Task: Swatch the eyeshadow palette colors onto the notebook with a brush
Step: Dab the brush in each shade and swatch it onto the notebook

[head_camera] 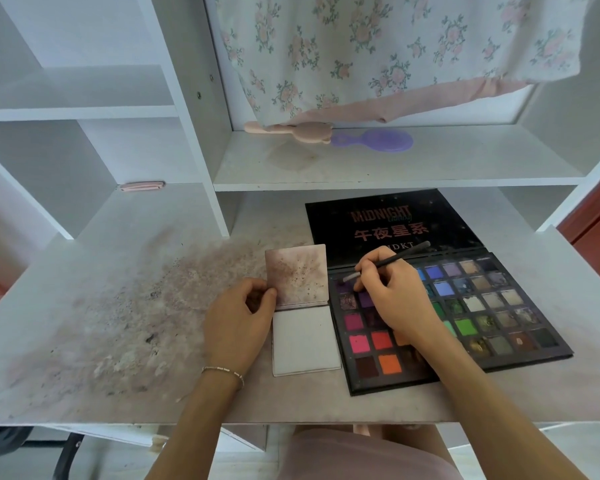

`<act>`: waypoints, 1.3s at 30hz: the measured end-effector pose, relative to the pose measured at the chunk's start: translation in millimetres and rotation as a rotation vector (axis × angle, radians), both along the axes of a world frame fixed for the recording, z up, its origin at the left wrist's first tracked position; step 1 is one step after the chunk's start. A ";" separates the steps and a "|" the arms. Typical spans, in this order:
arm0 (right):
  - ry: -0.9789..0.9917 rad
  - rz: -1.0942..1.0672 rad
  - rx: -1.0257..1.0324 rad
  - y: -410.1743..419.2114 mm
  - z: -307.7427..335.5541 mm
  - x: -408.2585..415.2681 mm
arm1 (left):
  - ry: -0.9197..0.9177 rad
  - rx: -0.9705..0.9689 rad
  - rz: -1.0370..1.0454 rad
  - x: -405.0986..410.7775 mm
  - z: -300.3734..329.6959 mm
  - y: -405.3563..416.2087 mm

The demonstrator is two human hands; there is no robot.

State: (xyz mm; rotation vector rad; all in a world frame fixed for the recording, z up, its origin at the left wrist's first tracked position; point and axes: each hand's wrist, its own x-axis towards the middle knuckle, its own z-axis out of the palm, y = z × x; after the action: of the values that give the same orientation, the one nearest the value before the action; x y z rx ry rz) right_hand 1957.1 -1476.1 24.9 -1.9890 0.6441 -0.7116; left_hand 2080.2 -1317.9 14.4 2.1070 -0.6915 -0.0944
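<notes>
An open black eyeshadow palette [492,306] with many coloured pans lies at centre right of the desk, its lid flat behind. My right hand [392,292] holds a thin black brush [392,259] whose tip rests on a purple pan at the palette's upper left. To the left of the palette lies a small notebook [305,341], showing a blank white page. Its stained cover [297,273] is flipped up. My left hand [239,317] pinches the cover's left edge near the spine.
The white desk [101,306] is smeared with powder stains on the left. On the shelf above lie a pink bear-shaped brush [291,130] and a purple hairbrush [378,141]. A floral cloth [378,53] hangs behind. A pink clip [142,186] sits on the left.
</notes>
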 end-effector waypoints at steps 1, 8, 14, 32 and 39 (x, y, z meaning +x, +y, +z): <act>0.002 -0.002 -0.004 0.1 -0.3 0.0 | 0.004 0.002 -0.009 0.6 0.0 0.5; -0.071 -0.046 0.076 1.3 3.7 -0.7 | 0.085 0.031 -0.160 12.2 10.8 6.3; -0.200 0.031 0.202 20.7 17.2 0.3 | 0.099 -0.032 -0.209 22.6 20.2 6.5; -0.014 0.255 0.148 57.0 4.7 23.2 | 0.070 -0.109 -0.183 23.3 5.1 1.1; 0.033 0.259 0.133 56.7 3.4 24.3 | 0.084 -0.112 -0.185 24.0 4.6 1.1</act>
State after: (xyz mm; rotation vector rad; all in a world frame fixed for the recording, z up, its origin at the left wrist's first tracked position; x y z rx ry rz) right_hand 1981.4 -1419.4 28.3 -1.9187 0.4308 -0.4678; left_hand 2104.2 -1316.8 18.9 1.9176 -0.8214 -0.2397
